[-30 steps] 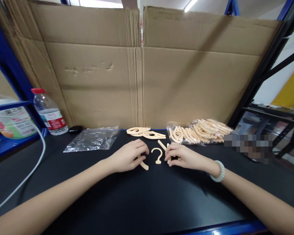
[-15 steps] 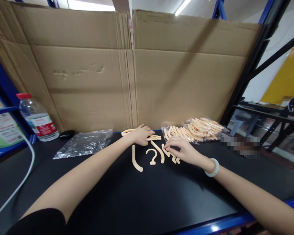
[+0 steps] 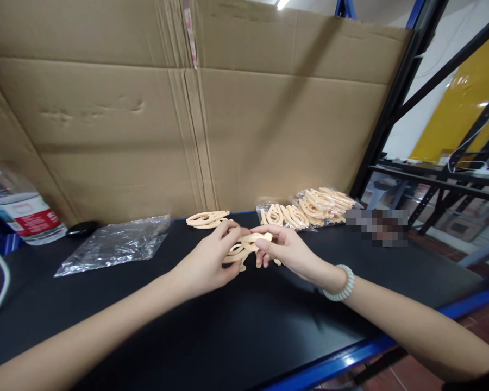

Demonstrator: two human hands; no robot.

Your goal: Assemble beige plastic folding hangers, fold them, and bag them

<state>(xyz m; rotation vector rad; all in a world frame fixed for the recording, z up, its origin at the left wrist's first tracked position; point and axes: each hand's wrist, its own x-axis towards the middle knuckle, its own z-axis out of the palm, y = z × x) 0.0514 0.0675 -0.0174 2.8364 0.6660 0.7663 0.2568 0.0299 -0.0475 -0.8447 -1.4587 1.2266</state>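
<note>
My left hand (image 3: 214,258) is closed round cream plastic hanger arms (image 3: 233,258), curved pieces that stick out from between the fingers. Close beside it, my right hand (image 3: 291,250) pinches the end of a cream hanger arm (image 3: 262,237) between thumb and fingers. Both hands meet just above the black tabletop, and the parts between them overlap, so I cannot tell whether they are joined. Below the hands, small cream ends peek out, mostly hidden. Behind the left hand lies a small stack of curved hanger arms (image 3: 204,224).
Clear bags full of cream hanger parts (image 3: 328,206) lie at the back right, beside a blurred patch (image 3: 378,228). A flat clear bag (image 3: 118,244), a black object (image 3: 82,228) and a water bottle (image 3: 28,217) are on the left. Cardboard (image 3: 244,136) stands behind the black table (image 3: 212,336).
My left hand has come forward from the stack at the back and now holds hanger arms. My right hand has moved in to meet it. The view has shifted right.
</note>
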